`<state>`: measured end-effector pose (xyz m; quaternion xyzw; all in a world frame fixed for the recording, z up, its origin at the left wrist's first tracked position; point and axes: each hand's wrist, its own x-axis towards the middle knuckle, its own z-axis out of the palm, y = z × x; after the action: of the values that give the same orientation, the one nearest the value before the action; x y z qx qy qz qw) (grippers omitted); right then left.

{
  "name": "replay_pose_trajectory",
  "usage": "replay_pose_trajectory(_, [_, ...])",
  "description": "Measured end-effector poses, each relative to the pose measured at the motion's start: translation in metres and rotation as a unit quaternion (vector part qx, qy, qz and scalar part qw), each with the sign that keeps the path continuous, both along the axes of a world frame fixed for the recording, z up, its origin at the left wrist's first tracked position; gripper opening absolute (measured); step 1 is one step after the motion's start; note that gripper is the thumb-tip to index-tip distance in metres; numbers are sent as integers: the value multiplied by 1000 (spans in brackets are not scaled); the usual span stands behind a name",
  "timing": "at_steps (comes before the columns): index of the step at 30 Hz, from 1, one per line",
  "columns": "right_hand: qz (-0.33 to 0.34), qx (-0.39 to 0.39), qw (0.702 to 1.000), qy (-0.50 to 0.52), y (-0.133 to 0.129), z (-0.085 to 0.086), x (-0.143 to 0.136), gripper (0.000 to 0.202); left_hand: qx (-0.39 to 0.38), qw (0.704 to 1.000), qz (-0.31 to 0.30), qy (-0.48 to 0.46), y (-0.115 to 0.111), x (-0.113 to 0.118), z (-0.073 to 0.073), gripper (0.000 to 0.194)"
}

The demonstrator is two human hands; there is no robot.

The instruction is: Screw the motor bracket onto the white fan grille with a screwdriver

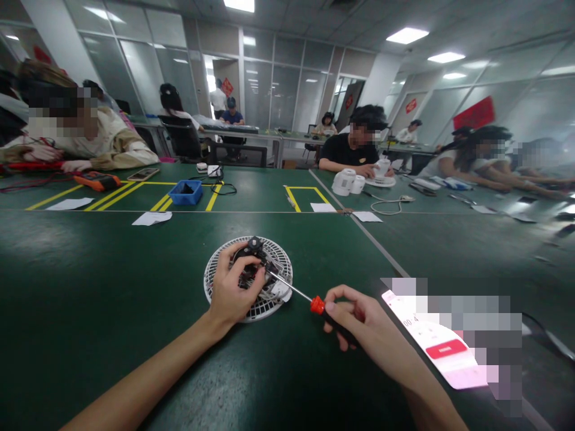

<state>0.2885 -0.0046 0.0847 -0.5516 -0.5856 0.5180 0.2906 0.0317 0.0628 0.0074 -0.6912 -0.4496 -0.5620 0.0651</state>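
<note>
A round white fan grille (pixel 281 251) lies on the green table in front of me. On it sits a dark motor assembly (pixel 254 243) with wires and small parts around it. My left hand (pixel 233 287) grips this assembly from the left, thumb and fingers curled round it. In my right hand (pixel 353 314) is a screwdriver (pixel 318 305) with a red and black handle. Its metal shaft slants up and left, and the tip meets the right side of the assembly, close to my left thumb. Exactly what the tip touches is too small to tell.
A lit phone (pixel 449 350), partly blurred out, lies to the right. Beyond the table seam are a blue bin (pixel 186 193), an orange multimeter (pixel 96 181), paper slips (pixel 151 218) and a cable (pixel 393 203). Co-workers sit opposite; one person (pixel 354 149) handles white parts.
</note>
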Motion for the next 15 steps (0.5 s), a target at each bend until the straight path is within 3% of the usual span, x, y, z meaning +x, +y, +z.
replay_pose_trajectory(15, [-15,17,1000,2,1,-2,0,36,1,1000,0,-3,0,0,-2,11])
